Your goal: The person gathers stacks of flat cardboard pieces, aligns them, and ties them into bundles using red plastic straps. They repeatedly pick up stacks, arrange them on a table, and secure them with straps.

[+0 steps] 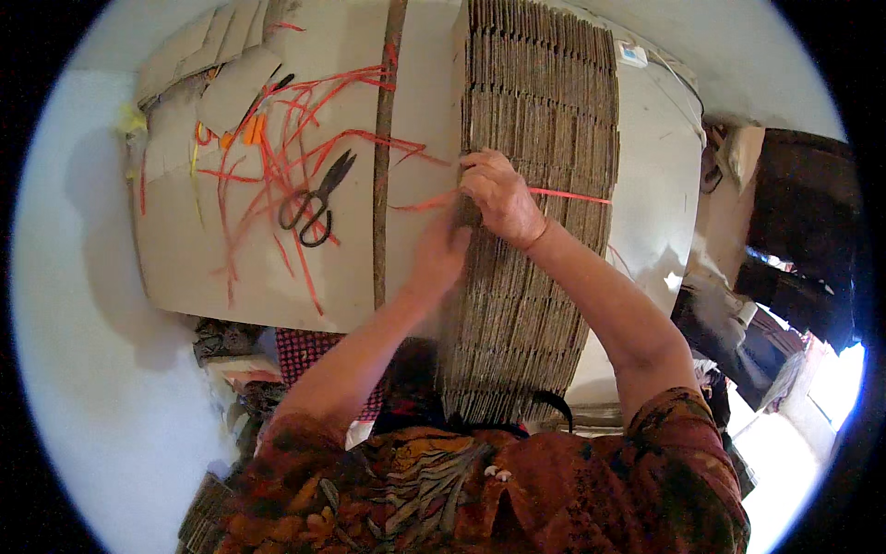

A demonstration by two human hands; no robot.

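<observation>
A long stack of flattened corrugated cardboard, edges up, lies across the table toward my body. Red plastic strap crosses its top. My right hand is closed on that strap at the stack's left edge, fingers curled over the corner. A loose strap end sticks out to the left of it. Just below, my left hand is beside the same left edge; motion smears its fingers, so their grip is unclear. Black-handled scissors lie on the table to the left, blades pointing away, among scattered red strap pieces.
The pale table has a dark seam running left of the stack. Cardboard sheets and small orange pieces lie at the far left. A white socket box with a cable sits at the far right.
</observation>
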